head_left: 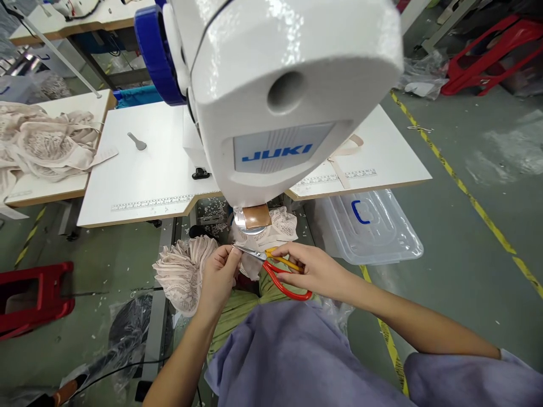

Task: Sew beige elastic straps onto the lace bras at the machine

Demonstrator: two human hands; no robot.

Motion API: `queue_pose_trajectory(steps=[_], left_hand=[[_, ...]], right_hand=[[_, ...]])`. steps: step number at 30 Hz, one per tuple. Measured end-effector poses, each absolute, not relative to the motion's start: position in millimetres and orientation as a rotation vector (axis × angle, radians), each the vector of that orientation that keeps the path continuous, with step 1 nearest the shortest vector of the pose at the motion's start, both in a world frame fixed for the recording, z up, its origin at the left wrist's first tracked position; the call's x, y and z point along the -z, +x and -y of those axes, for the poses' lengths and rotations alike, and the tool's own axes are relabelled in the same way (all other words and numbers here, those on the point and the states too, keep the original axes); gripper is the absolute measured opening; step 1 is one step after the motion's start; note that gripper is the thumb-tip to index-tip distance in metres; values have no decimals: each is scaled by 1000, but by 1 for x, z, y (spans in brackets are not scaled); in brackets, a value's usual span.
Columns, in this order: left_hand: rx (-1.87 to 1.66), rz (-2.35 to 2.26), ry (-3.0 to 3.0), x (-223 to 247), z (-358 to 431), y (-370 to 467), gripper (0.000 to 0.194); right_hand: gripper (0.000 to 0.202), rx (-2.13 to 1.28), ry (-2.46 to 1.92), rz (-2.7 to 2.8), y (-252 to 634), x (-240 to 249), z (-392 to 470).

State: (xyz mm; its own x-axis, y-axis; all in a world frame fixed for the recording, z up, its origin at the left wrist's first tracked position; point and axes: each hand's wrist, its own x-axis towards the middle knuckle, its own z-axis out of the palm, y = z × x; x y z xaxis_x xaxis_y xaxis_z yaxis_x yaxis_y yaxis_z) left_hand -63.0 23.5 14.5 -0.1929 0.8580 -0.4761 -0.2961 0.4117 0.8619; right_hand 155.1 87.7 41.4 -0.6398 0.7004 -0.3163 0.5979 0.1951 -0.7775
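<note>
My right hand (pixel 316 272) grips scissors (pixel 283 281) with one red and one yellow handle loop. Their metal blades point left, toward the fingertips of my left hand (pixel 219 274). Thumb and finger of that left hand pinch the edge of a beige lace bra piece (pixel 283 224), which lies over the machine's small sewing bed (pixel 257 218) and hangs down below it. The exact spot between the fingertips is too small to make out. Beside my left wrist, a thick bunch of pleated-looking beige lace pieces (pixel 186 271) hangs at the left of the bed.
A white JUKI sewing machine head (pixel 271 102) looms over my hands. The white table (pixel 148 175) carries a grey flat-ended tool (pixel 137 141) and a beige strap (pixel 339 169). Lidded clear bin (pixel 377 226) stands right, red stool (pixel 36 297) left; more beige bras (pixel 46 138) lie far left.
</note>
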Motion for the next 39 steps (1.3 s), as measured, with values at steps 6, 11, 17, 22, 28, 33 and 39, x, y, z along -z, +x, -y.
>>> queue_pose_trajectory(steps=[6, 11, 17, 22, 28, 33, 39], left_hand=[[-1169, -1385, 489, -19, -24, -63, 34], [-1189, -1299, 410, -20, -27, -65, 33], [-1108, -1204, 377, -33, -29, -60, 29], [-655, -1044, 640, -57, -31, -55, 20], [-1015, -1738, 1298, -29, -6, -50, 24], [-1031, -1153, 830, 34, 12, -10, 73], [-1173, -862, 369, 37, 27, 23, 98]], right_hand=[[31, -1432, -1339, 2310, 173, -43, -86], [35, -980, -1431, 2461, 203, -48, -131], [37, -157, -1264, 2481, 196, -53, -158], [30, -756, -608, 2734, 152, -36, -108], [26, -924, -1189, 2345, 159, -21, -116], [34, -1554, -1421, 1417, 166, -14, -114], [34, -2306, -1070, 780, 144, -4, -58]])
